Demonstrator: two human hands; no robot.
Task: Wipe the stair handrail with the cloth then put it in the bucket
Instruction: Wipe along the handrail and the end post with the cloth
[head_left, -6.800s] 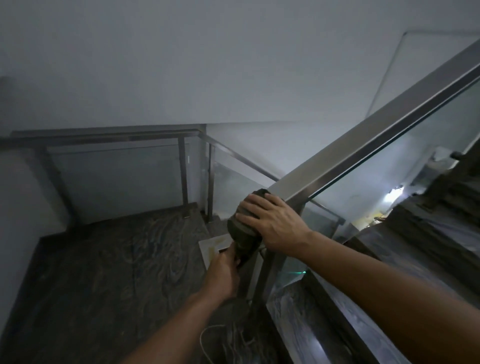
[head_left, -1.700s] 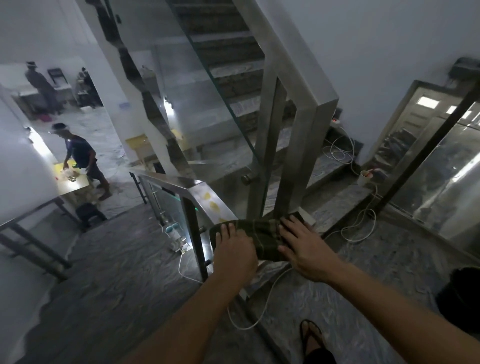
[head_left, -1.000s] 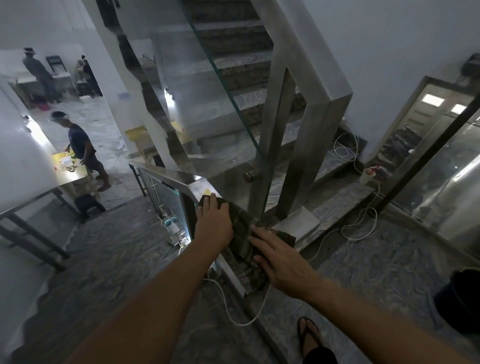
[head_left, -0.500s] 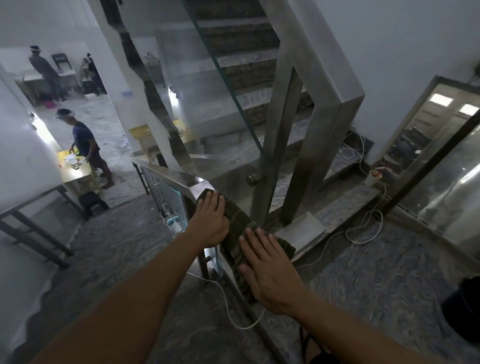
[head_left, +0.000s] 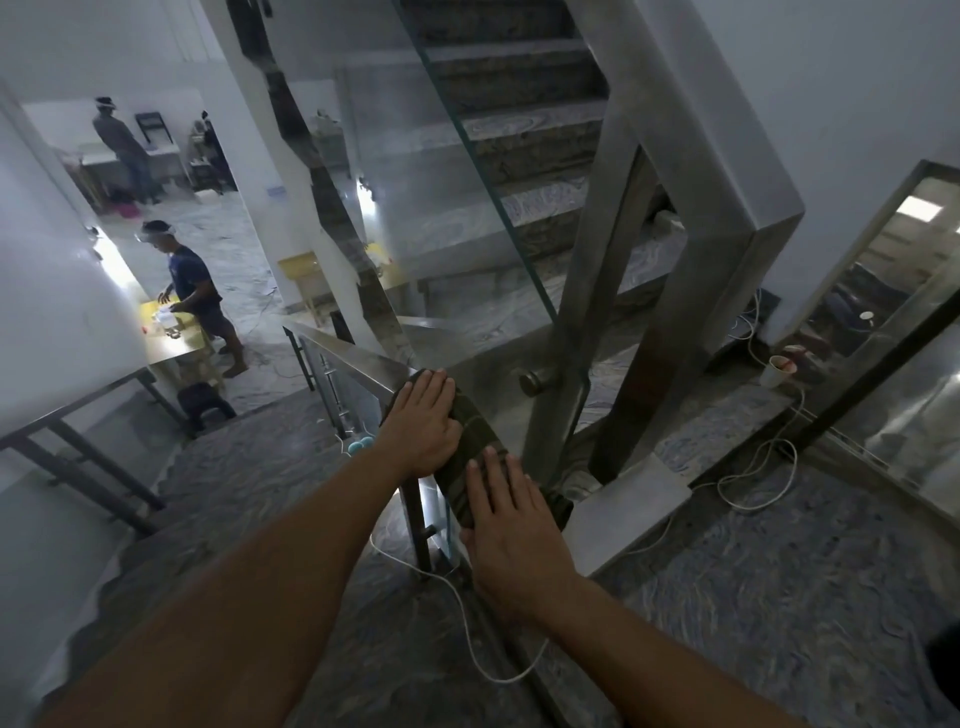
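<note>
The left hand (head_left: 423, 428) is lying palm-down with its fingers (head_left: 434, 382) stretched flat and close together, pressing the far end of the cloth (head_left: 475, 441) onto the rail (head_left: 358, 358); it is not gripping anything. The right hand (head_left: 511, 525) is doing the same nearer the camera, fingers straight and slightly spread on the cloth's near end, thumb tucked down the left side, nothing clenched. The cloth, dark green and folded into a long strip, is lying along the top of the low steel rail, showing between the two hands and hanging a little off the right edge by the right hand's fingertips.

Both bare forearms are reaching in from the bottom of the frame. Under the rail a post (head_left: 418, 519) is standing, with a white cable (head_left: 467, 623) looping across the marbled floor beneath it. Just right of the cloth, a tall steel newel frame (head_left: 696, 291) is rising beside a glass panel (head_left: 467, 260), with stairs (head_left: 524, 135) climbing behind it. More white cable is lying coiled near a paper cup (head_left: 777, 370) on the right. At the far right edge a dark shape is showing; whether it is the bucket cannot be told. Far left, a person (head_left: 195, 296) is bending over a yellow table (head_left: 166, 332), and another is standing further back.
</note>
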